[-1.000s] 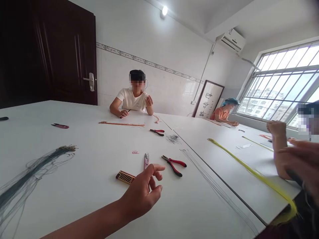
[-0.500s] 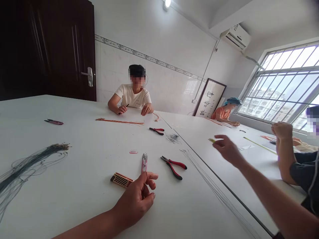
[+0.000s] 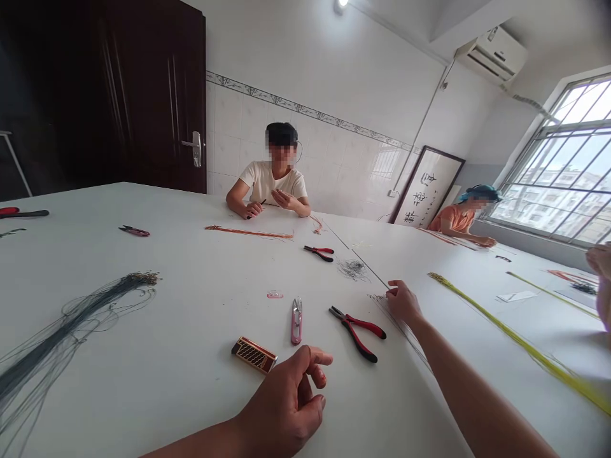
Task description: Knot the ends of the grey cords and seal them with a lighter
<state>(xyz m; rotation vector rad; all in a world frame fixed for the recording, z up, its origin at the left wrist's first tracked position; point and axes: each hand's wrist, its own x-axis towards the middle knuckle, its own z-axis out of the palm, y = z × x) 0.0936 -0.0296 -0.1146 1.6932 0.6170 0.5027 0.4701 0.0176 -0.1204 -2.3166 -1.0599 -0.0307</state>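
Note:
My left hand [image 3: 293, 397] hovers over the white table with its fingers loosely curled and apart, nothing seen in them. Just beyond it lie a patterned lighter-like case [image 3: 255, 353], partly covered by the hand, and pink thread snips [image 3: 296, 321]. Red-handled pliers [image 3: 358, 331] rest between my two hands. My right hand [image 3: 405, 304] reaches to the near ends of several thin grey cords [image 3: 377, 297]. Its bent fingertips are slightly apart, at or over the cords; whether they touch one is unclear.
A dark cord bundle [image 3: 119, 299] lies at left, a yellow bundle [image 3: 501, 324] at right. Farther off are more pliers [image 3: 319, 252], a grey thread tangle [image 3: 354, 270], dark red snips [image 3: 134, 231] and orange cords [image 3: 248, 233]. Co-workers sit across and to the right.
My right hand has come down and left from above the yellow bundle to the grey cords. The view has turned left. My left hand keeps its curled pose beside the snips.

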